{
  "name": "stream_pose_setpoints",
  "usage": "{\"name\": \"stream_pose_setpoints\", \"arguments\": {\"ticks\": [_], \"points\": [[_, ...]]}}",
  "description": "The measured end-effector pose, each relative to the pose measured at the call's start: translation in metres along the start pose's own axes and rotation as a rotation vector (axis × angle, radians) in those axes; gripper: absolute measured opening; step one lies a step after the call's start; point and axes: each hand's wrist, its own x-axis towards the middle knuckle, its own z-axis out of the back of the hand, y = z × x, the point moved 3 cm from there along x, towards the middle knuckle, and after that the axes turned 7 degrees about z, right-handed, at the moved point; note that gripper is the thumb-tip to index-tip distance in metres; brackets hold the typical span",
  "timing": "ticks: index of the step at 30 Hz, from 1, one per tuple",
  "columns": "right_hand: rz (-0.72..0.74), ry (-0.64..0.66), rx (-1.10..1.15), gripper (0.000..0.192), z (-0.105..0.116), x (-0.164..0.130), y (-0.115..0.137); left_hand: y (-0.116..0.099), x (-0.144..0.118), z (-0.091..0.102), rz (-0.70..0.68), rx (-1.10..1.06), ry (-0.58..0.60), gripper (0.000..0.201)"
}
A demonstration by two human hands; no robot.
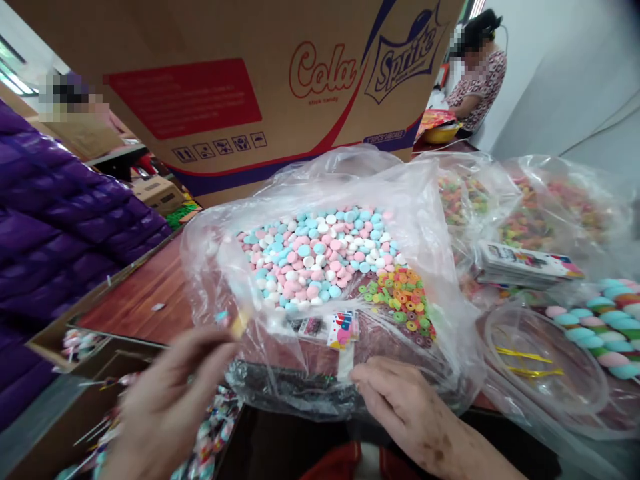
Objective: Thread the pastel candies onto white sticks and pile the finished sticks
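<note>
My left hand (167,397) pinches a small yellowish piece (239,325) at the near left edge of a big clear plastic bag (435,220). The bag holds several pink, blue and white round candies (320,257) and a patch of colourful ring candies (403,300). My right hand (407,407) grips a small printed packet (345,340) by its lower end, pressed against the bag's near edge. A dark wrapper strip (295,390) lies under the bag between my hands.
A large Cola/Sprite cardboard box (240,87) stands behind the bag. More clear bags of candy (550,213), a stack of printed cards (525,265), a clear tub (545,360) and twisted marshmallows (605,327) sit right. A purple-jacketed person (45,233) is left; another person (477,73) sits far back.
</note>
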Motion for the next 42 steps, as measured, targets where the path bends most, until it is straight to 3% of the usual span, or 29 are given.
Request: {"name": "stream_pose_setpoints", "arguments": {"ticks": [1, 2, 3, 5, 8, 11, 18, 23, 25, 27, 31, 34, 36, 38, 42], "points": [[0.010, 0.006, -0.008, 0.023, -0.001, 0.000, 0.002, -0.007, 0.003, -0.026, -0.157, -0.004, 0.196, 0.018], [0.016, 0.013, -0.018, 0.022, -0.002, 0.000, 0.003, -0.013, 0.005, -0.049, -0.276, 0.020, 0.302, 0.018], [0.018, 0.021, -0.030, 0.022, -0.002, -0.001, 0.004, -0.018, 0.007, -0.070, -0.362, 0.081, 0.322, 0.018], [0.022, 0.024, -0.056, 0.021, -0.001, -0.003, 0.005, -0.020, 0.010, -0.103, -0.401, 0.273, 0.319, 0.014], [0.026, 0.015, -0.080, 0.022, 0.000, -0.006, 0.004, -0.016, 0.012, -0.127, -0.367, 0.431, 0.340, 0.015], [0.016, 0.006, -0.091, 0.023, -0.001, -0.006, 0.003, -0.011, 0.013, -0.130, -0.369, 0.433, 0.374, 0.009], [-0.014, -0.092, -0.036, 0.022, -0.004, -0.003, -0.004, -0.006, 0.017, -0.130, -0.386, 0.378, 0.347, 0.024], [-0.267, -0.379, 0.124, 0.029, 0.008, 0.001, -0.015, -0.029, 0.004, -0.119, -0.457, 0.252, 0.256, 0.027], [-0.386, -0.414, 0.245, 0.038, 0.012, 0.005, -0.018, -0.042, -0.006, -0.114, -0.518, 0.130, 0.224, 0.026], [-0.435, -0.403, 0.338, 0.029, 0.015, 0.009, -0.019, -0.052, -0.013, -0.114, -0.558, 0.026, 0.241, 0.025], [-0.352, -0.400, 0.292, 0.016, 0.030, 0.010, -0.019, -0.063, -0.014, -0.115, -0.523, -0.101, 0.331, 0.012], [-0.272, -0.376, 0.197, 0.012, 0.043, 0.005, -0.019, -0.075, -0.008, -0.113, -0.590, -0.138, 0.473, 0.048], [-0.242, -0.345, 0.134, 0.011, 0.049, 0.003, -0.018, -0.082, -0.003, -0.113, -0.598, -0.139, 0.624, 0.028], [-0.217, -0.321, 0.066, 0.013, 0.055, 0.001, -0.017, -0.087, 0.001, -0.115, -0.491, -0.139, 0.758, 0.004], [-0.161, -0.295, -0.038, 0.017, 0.058, -0.001, -0.018, -0.087, 0.004, -0.123, -0.271, -0.178, 0.951, 0.021]]}}
